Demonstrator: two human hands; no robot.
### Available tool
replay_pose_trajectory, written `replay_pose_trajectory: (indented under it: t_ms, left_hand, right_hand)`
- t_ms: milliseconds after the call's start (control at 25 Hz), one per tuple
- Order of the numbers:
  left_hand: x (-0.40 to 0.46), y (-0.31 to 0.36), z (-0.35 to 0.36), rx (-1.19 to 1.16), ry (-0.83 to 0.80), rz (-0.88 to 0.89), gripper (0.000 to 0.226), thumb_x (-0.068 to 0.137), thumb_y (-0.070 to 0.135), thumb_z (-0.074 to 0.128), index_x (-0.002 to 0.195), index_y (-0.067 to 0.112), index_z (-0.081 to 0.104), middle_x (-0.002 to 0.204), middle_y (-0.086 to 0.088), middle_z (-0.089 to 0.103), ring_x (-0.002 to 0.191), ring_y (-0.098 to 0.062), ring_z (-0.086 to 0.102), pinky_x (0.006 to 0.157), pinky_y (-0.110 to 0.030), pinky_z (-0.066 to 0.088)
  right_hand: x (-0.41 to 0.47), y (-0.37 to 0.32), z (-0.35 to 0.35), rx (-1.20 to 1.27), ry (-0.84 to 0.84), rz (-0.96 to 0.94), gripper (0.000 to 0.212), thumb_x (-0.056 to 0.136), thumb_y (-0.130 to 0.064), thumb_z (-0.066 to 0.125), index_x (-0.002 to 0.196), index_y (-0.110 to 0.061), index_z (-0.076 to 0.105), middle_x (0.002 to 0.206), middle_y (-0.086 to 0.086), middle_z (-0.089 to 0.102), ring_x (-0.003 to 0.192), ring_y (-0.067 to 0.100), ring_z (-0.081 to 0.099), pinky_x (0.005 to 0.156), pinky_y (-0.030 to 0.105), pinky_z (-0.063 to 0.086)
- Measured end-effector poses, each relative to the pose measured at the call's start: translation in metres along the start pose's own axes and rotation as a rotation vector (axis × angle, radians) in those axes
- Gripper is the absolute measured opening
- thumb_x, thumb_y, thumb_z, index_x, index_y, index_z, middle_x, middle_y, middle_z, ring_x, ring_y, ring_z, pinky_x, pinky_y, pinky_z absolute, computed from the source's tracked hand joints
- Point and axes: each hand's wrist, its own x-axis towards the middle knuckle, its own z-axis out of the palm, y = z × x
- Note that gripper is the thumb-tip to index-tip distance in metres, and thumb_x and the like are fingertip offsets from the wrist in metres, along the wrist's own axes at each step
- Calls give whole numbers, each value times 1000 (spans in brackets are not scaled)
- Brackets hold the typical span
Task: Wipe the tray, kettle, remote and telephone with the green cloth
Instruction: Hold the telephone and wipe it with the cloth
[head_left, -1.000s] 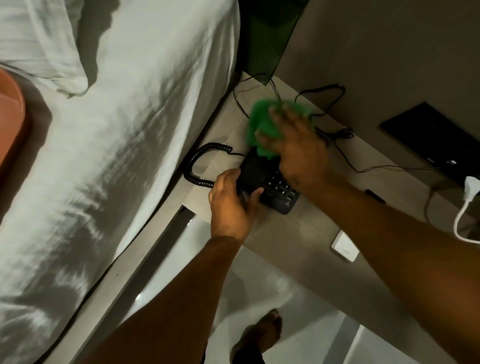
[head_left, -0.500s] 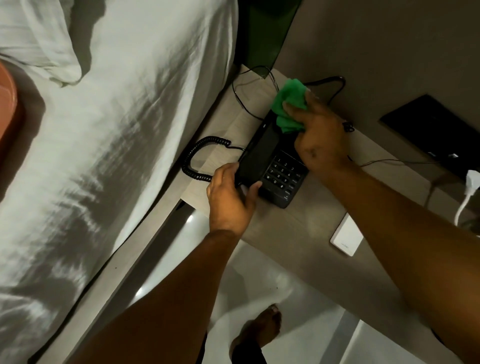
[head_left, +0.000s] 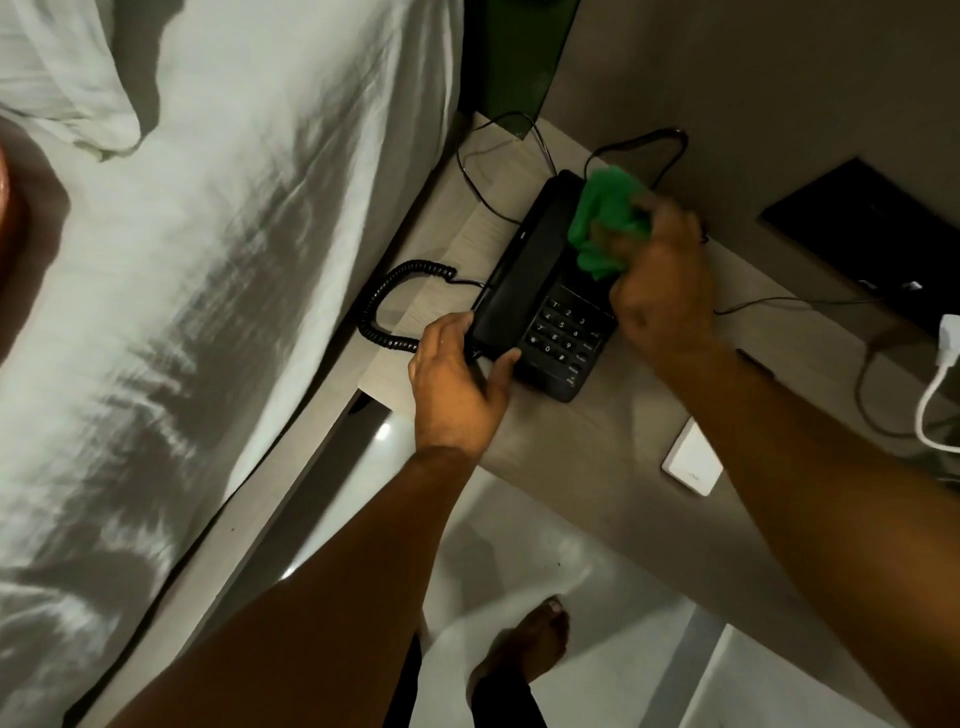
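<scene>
A black telephone with a keypad sits on the bedside table, its coiled cord looping to the left. My left hand grips the near end of the phone, fingers wrapped over the handset. My right hand holds the bunched green cloth pressed on the phone's upper right part, above the keypad. The right hand is motion-blurred. No tray, kettle or remote shows.
A white bed fills the left. Thin black cables trail behind the phone. A small white box lies on the table's near edge, a white plug and cable at far right, a black panel on the wall.
My right hand with the cloth swept from the phone's far end back and now rubs the area just above the keypad. My left hand has kept its grip on the phone.
</scene>
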Motion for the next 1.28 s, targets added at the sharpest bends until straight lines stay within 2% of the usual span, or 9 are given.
replay_pose_trajectory:
  t_ms: [120,280,360,520,720,920,1040,1160,1280]
  left_hand:
    - [0,1,1,-1,-3,3,57,89,37,74,134,7,55,136,-9,55,125,-25,55,109,-50,48]
    - [-1,2,4,24,52,7,57,88,36,75,134,8,54,136,-9,55,126,-24,53,108,-49,49]
    - [-1,1,5,36,60,14,57,88,36,75,134,9,54,135,-8,56,125,-23,54,108,-49,49]
    - [-1,-1,6,23,42,5,59,88,38,74,134,9,52,136,-8,54,127,-25,53,110,-50,47]
    - [-1,-3,7,23,39,-14,62,88,39,73,137,11,50,139,-8,53,130,-27,51,112,-46,47]
    - [1,2,1,38,36,-12,64,87,38,76,139,10,52,141,-8,54,132,-26,51,115,-44,44]
    - [-10,15,-12,23,44,-41,68,89,34,75,146,12,46,149,-7,47,136,-16,45,116,-26,33]
    - [-33,30,-43,-353,52,-291,47,96,27,67,138,11,54,138,-9,58,130,-21,56,120,-40,40]
    - [-50,50,-105,-808,-76,-398,34,94,16,62,125,1,63,123,-25,71,117,-39,67,105,-48,53]
  right_hand:
    - [29,-5,-5,60,30,120,43,89,-22,62,130,-21,51,134,6,43,119,23,48,90,22,42]
    - [-16,-25,13,-246,-89,-260,56,82,5,59,127,-28,56,153,12,29,139,38,22,99,48,42]
    - [-23,-17,9,-324,-149,-248,59,82,5,58,131,-29,52,156,11,22,142,38,16,101,57,41]
    - [-14,0,-5,-428,-257,-41,63,86,2,52,138,-33,42,159,5,13,144,32,7,112,54,27]
    - [-66,2,-5,-598,-386,-333,65,87,-9,56,140,-38,34,160,4,9,145,31,3,115,54,19]
    - [-107,-2,-15,-155,-306,-20,49,87,-8,57,129,-32,54,153,5,32,139,29,28,107,49,38]
    - [-112,-20,-33,431,-163,327,53,79,10,59,112,-31,66,121,-5,61,113,16,58,96,32,50]
    - [-115,-58,-49,981,-126,657,52,75,15,56,102,-27,69,101,2,72,98,23,68,80,36,57]
    - [-115,-121,-42,1284,-370,565,39,78,8,58,111,-12,66,108,15,71,99,30,68,78,40,58]
